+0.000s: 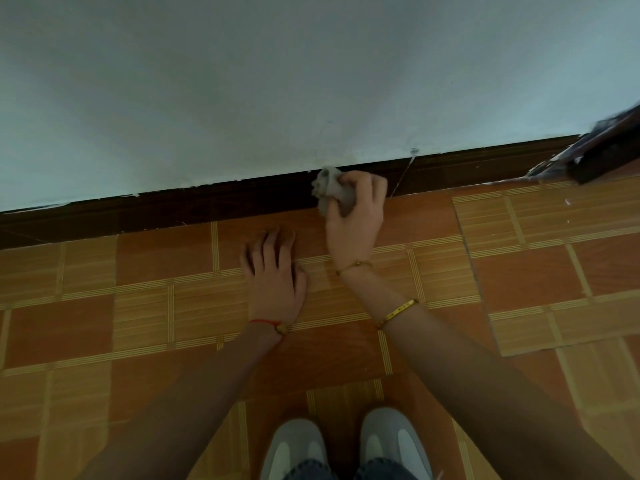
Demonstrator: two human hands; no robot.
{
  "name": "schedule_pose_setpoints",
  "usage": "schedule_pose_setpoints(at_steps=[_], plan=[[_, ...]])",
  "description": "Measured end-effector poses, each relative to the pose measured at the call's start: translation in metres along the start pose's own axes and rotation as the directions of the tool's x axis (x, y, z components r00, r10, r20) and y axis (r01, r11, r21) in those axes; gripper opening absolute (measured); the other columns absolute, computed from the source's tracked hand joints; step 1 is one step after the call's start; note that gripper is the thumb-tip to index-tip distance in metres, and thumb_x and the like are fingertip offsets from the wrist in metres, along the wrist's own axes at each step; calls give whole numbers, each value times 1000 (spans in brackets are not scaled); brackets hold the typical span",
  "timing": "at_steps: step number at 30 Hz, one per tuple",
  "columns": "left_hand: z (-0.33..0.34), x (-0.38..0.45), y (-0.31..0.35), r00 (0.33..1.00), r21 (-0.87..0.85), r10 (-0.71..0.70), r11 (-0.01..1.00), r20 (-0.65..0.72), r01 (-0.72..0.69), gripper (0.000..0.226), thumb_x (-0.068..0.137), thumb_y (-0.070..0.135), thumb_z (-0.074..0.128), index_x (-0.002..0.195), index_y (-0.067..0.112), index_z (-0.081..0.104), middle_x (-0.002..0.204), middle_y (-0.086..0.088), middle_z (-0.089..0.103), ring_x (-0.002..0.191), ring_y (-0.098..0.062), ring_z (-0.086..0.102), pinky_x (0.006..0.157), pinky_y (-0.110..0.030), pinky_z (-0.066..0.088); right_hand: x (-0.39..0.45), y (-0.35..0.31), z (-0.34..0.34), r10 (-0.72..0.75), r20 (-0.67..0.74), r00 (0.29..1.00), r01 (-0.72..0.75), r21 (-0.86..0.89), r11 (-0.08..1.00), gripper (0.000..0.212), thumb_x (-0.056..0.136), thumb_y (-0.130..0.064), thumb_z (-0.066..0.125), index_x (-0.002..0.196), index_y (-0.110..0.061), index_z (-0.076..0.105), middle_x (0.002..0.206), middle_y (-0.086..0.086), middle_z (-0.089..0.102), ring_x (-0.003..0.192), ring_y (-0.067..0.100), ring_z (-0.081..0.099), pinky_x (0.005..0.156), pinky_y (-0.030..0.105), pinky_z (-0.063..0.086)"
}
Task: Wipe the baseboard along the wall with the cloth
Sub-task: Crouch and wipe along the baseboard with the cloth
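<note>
A dark brown baseboard (pixel 207 206) runs along the foot of the pale wall (pixel 277 81), rising from left to right. My right hand (pixel 356 220) grips a crumpled grey cloth (pixel 330 190) and holds it against the baseboard near the middle of the view. My left hand (pixel 273 275) rests flat on the tiled floor just in front of the baseboard, fingers spread, a little left of the right hand. Part of the cloth is hidden inside my right fist.
Orange and tan patterned floor tiles (pixel 519 271) cover the ground. A dark wooden frame or furniture piece (pixel 602 150) stands at the far right end of the baseboard. My two grey shoes (pixel 346 445) are at the bottom centre. A thin crack (pixel 403 178) crosses the baseboard right of the cloth.
</note>
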State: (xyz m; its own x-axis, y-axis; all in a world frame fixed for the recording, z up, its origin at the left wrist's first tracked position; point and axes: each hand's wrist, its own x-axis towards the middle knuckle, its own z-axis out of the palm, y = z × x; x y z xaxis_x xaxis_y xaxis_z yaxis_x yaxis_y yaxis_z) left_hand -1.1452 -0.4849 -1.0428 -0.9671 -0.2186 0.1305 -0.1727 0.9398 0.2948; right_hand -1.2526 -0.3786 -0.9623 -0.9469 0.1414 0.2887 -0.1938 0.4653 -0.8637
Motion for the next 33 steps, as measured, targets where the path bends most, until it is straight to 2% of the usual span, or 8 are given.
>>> schedule_pose_setpoints(at_steps=[3,9,11,15,20,23,28,33], plan=[[0,0,-1,1000,-4,4,1000,0,-4,50,96,27,47,144,12,48,150,-14,44,137,-37,41,118,-61,19,1,4,-2,19,-7,1000,-19,4,1000,29,76,5,68,101,-6,59,112,9,48,102,16,53,84,6,42],[0,0,-1,1000,-4,-2,1000,-3,2,51,95,27,47,143,12,49,149,-14,45,138,-36,41,117,-62,21,47,40,-55,233,-396,888,-258,-10,966,29,80,6,61,107,-5,59,118,13,51,105,19,55,85,4,45],[0,0,0,1000,2,1,1000,-11,-1,50,95,26,48,143,11,49,149,-14,45,138,-35,41,118,-62,21,61,49,-67,246,-449,859,-270,13,963,28,81,5,60,108,-4,58,118,14,51,106,23,58,85,6,47],[0,0,1,1000,0,-5,1000,-1,5,50,95,26,47,143,11,49,149,-15,44,139,-36,40,118,-62,20,46,43,-55,182,-338,923,-204,-32,978,29,79,5,63,107,-3,58,120,15,51,108,19,55,87,8,47],[-1,-1,1,1000,18,-2,1000,6,2,51,96,27,45,144,12,48,149,-15,44,138,-36,41,118,-61,20,6,23,-19,21,21,1000,-20,-54,998,31,77,7,67,104,-5,60,116,14,50,106,20,52,84,-1,37],[-2,-1,1,1000,13,-2,1000,1,2,50,96,28,44,143,11,49,148,-15,45,138,-36,41,118,-62,21,10,30,-24,34,3,999,-34,-76,997,30,76,7,67,102,-6,60,115,10,49,106,18,52,85,0,37],[-1,0,3,1000,-2,-11,1000,-6,11,50,96,27,44,143,11,50,148,-15,45,138,-36,41,117,-62,21,46,71,-72,193,-235,953,-244,-211,947,29,78,4,62,105,-5,60,119,13,50,110,25,54,86,9,37],[0,0,2,1000,3,-5,1000,-15,5,51,95,27,44,142,10,50,147,-15,45,136,-38,41,116,-63,22,36,85,-69,130,-15,991,-127,-336,933,29,83,-4,64,111,-7,57,118,13,51,107,26,52,87,31,47]])
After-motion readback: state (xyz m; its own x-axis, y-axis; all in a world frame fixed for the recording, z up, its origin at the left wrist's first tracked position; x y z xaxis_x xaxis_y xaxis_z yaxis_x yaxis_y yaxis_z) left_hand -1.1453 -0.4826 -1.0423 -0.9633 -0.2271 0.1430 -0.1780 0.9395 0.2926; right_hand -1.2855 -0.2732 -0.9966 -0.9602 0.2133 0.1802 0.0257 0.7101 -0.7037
